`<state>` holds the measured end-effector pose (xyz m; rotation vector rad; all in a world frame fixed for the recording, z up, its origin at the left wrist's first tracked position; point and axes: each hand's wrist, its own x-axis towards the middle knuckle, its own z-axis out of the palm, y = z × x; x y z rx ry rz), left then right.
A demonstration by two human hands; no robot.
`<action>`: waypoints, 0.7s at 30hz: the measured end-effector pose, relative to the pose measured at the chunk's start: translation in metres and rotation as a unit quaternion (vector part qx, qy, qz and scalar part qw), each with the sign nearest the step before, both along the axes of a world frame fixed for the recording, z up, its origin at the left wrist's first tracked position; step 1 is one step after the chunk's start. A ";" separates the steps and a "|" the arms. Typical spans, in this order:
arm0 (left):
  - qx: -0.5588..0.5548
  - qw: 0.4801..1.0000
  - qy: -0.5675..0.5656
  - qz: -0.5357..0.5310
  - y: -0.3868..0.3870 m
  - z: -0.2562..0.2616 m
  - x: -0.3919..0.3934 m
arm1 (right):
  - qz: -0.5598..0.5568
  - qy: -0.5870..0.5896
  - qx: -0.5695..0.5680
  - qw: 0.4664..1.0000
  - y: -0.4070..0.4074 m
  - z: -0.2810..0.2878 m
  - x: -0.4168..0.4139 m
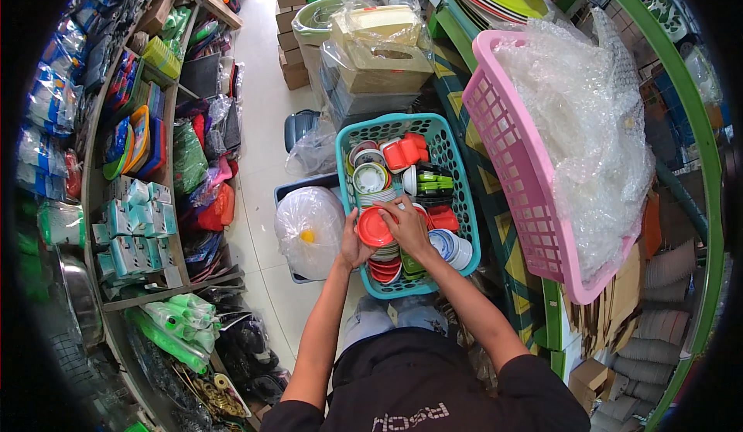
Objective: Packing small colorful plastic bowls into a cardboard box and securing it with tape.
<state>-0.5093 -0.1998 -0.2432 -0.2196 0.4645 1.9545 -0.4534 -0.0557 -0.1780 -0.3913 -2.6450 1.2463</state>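
Observation:
Both of my hands are at a small red round dish (374,230) above a turquoise plastic basket (346,141). My left hand (353,245) grips its left edge. My right hand (409,226) reaches across its upper right side, with the fingertips on the rim. Beneath, the basket holds stacked white bowls with patterned rims (369,177), red square dishes (404,152), and green and black dishes (434,183). Blue-rimmed white bowls (450,246) lie beside my right wrist. More red dishes (385,270) sit at the near end, partly behind my left hand.
A pink basket of bubble wrap (511,141) stands at right by a green metal shelf frame (705,171). Left of the turquoise basket is a plastic-wrapped round item (307,229). Wrapped tissue boxes (383,63) are stacked ahead. Wooden shelving (168,200) with packaged goods lines the left.

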 end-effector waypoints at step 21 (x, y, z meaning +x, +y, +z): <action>-0.149 0.982 0.103 -0.046 0.014 0.035 0.030 | -0.035 -0.068 0.034 0.996 0.005 0.017 0.054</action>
